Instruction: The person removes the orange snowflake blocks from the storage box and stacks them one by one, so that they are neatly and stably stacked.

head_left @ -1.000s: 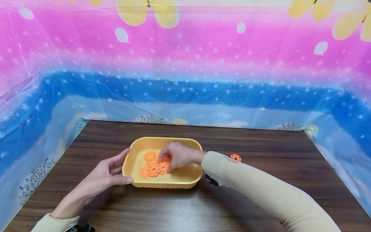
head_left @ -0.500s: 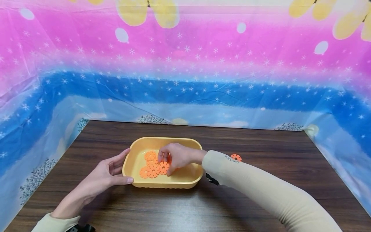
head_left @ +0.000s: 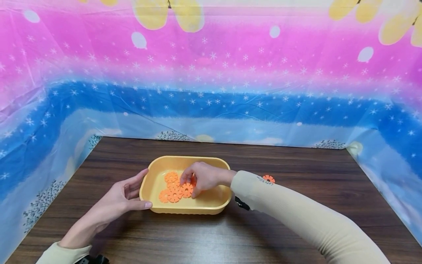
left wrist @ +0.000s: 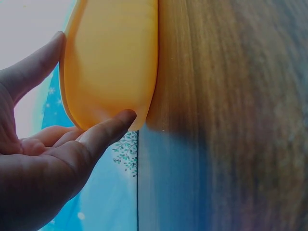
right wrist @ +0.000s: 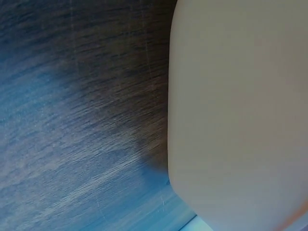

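Observation:
A yellow rectangular plastic basin (head_left: 211,201) stands on the table with several orange notched snowflake discs (head_left: 174,194) lying flat inside, some overlapping. My left hand (head_left: 115,198) grips the basin's left end, thumb on the near corner and a finger at the far one. In the left wrist view, those fingers (left wrist: 103,132) lie against the basin's wall (left wrist: 115,57). Inside the basin, my right hand (head_left: 204,176) has its fingers curled down with orange disc edges between fingers and thumb. Its palm side is hidden. The right wrist view shows only the basin's outer side (right wrist: 236,110) and table.
One loose orange disc (head_left: 268,178) lies on the table right of the basin, partly behind the right sleeve (head_left: 290,205). The dark wooden table (head_left: 197,238) is bordered by a pink and blue patterned cloth (head_left: 211,102) at the back and sides.
My right fingers shift slightly among the discs; the disc beside the thumb moves a little up and right. My left hand and the basin stay in place.

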The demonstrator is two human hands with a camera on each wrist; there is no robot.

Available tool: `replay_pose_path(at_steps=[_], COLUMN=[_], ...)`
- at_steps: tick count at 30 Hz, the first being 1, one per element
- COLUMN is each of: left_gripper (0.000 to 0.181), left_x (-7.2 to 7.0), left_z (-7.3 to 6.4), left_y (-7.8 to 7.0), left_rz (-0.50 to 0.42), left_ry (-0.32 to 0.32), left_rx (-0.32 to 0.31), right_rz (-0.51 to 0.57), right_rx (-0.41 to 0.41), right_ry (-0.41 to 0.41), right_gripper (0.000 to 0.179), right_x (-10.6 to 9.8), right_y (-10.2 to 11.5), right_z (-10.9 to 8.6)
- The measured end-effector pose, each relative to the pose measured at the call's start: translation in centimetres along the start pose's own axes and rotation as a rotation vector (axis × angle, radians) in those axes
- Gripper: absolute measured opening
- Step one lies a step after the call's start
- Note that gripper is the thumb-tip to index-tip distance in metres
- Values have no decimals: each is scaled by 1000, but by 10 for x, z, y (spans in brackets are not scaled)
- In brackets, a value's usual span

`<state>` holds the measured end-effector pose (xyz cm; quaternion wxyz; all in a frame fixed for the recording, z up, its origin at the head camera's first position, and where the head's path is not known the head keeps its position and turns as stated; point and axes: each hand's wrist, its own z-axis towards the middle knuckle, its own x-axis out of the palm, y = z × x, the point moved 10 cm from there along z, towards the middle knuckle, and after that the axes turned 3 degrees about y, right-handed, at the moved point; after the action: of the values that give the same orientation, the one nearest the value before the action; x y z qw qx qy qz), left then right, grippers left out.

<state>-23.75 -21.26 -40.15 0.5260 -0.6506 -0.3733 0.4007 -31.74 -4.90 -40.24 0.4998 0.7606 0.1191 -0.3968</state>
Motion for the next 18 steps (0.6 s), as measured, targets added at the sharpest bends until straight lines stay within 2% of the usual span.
replay_pose_path(at_steps=[12,18], left_gripper=[103,103], left_x=[0,-1], left_z=[0,0], left_y=[-1,0], left_rz=[10,16], left_ry=[3,1], left_rx=[16,17], right_rz=[-19,8], right_rx=[3,15], right_ry=[-10,-14], right_gripper=[39,41], right_x=[-2,-4], right_y=[-2,-3], right_z=[-1,-2])
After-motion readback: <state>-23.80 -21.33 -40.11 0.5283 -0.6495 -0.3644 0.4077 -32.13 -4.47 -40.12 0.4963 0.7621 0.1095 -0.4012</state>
